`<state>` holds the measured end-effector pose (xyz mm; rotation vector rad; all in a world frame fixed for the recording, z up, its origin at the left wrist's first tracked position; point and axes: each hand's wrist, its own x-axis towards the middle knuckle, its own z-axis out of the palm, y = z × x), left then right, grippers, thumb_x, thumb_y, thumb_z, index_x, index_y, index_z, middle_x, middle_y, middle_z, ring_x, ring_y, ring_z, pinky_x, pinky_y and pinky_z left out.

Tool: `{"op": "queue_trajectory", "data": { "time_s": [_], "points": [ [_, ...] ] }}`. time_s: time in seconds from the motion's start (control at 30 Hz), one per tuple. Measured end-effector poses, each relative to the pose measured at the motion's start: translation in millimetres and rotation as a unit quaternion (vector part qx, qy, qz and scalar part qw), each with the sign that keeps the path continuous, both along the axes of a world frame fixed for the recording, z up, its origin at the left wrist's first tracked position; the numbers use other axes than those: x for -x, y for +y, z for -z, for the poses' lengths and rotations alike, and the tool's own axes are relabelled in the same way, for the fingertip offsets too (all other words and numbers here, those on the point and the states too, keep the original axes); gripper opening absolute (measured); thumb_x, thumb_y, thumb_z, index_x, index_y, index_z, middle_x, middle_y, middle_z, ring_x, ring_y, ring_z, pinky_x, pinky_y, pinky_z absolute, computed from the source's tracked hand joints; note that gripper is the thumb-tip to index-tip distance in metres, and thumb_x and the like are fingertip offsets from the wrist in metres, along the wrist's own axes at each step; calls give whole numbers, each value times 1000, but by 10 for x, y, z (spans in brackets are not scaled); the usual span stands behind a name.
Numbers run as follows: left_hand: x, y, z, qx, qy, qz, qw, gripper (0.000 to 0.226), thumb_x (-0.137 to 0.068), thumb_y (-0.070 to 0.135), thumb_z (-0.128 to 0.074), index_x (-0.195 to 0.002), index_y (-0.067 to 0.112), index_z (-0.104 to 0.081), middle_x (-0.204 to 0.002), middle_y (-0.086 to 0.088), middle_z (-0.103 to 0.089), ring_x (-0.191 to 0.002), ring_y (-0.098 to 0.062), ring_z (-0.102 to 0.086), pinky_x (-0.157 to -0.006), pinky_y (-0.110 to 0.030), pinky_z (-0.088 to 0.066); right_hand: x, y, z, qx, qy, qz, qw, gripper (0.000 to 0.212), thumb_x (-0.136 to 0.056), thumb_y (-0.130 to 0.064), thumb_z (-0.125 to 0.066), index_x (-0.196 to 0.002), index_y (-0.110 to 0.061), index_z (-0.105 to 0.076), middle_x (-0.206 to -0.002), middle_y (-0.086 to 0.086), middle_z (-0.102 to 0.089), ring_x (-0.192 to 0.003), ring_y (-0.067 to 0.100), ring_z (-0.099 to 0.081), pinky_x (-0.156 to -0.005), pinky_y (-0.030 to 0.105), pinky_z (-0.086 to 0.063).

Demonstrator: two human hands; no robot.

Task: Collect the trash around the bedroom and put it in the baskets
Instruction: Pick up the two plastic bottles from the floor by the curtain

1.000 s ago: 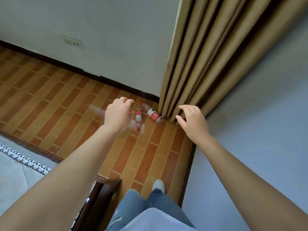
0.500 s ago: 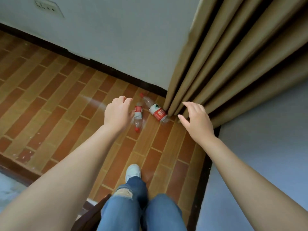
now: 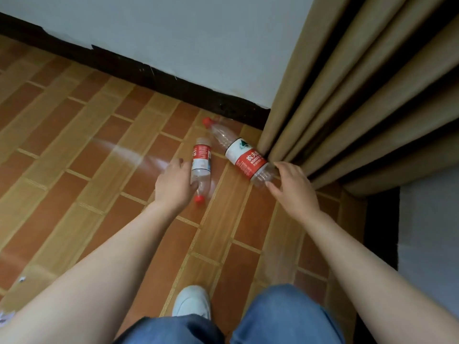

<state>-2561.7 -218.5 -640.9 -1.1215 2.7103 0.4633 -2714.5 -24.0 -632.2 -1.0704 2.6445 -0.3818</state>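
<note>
While both bottles lie on the tiled floor [image 3: 74, 170] near the curtain [image 3: 347, 108], the small bottle [image 3: 201, 167] is touched by the half-curled left hand [image 3: 175, 187], and the large bottle [image 3: 244, 157] is reached at its base by the spread right hand [image 3: 293, 189]; neither is lifted.

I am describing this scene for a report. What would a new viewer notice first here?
Two clear plastic bottles with red caps and red labels lie on the brick-patterned floor: a smaller bottle at the left hand, a larger bottle at the right hand. Tan pleated curtains hang right beside them.
</note>
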Motion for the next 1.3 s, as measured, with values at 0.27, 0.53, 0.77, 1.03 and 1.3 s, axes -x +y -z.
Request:
{"op": "queue_trajectory", "data": {
  "time_s": [0.27, 0.53, 0.77, 1.03, 1.3],
  "points": [
    [92, -113, 695, -42, -10, -38, 998, 67, -87, 33, -58, -142, 11, -27, -137, -17, -46, -119, -35, -51, -87, -45, -49, 180, -133, 648, -29, -1, -11, 1000, 56, -87, -36, -56, -135, -14, -35, -139, 7, -44, -129, 22, -38, -101, 34, -38],
    [442, -278, 1229, -152, 24, -129, 980, 75, -85, 33, -60, -143, 6, -21, -136, -20, -44, -119, -37, -49, -93, -46, -45, 497, -364, 1092, -58, -41, 15, 997, 72, -86, -36, -57, -143, -14, -20, -148, 9, -30, -135, 26, -29, -107, 42, -32],
    [550, -294, 1513, -158, 22, -176, 972, 81, -85, 28, -58, -147, 8, -9, -133, -22, -41, -116, -38, -50, -94, -51, -47, 550, -528, 1359, -67, -49, 41, 996, 74, -83, -36, -60, -143, -14, -21, -145, 11, -33, -132, 29, -32, -105, 43, -35],
    [593, -276, 1673, -200, 64, -226, 951, 73, -84, 27, -59, -142, 7, -20, -125, -22, -48, -108, -37, -54, -88, -51, -50, 544, -635, 1476, -60, -24, 87, 994, 81, -75, -38, -70, -138, -14, -25, -137, 13, -39, -127, 30, -37, -102, 45, -39],
    [582, -270, 1742, -264, 132, -251, 922, 72, -82, 29, -61, -140, 15, -22, -120, -18, -54, -100, -34, -59, -86, -51, -53, 464, -669, 1560, -44, -52, 123, 990, 89, -70, -39, -74, -138, -14, -22, -138, 14, -37, -126, 31, -39, -101, 46, -41]
  ]
}}
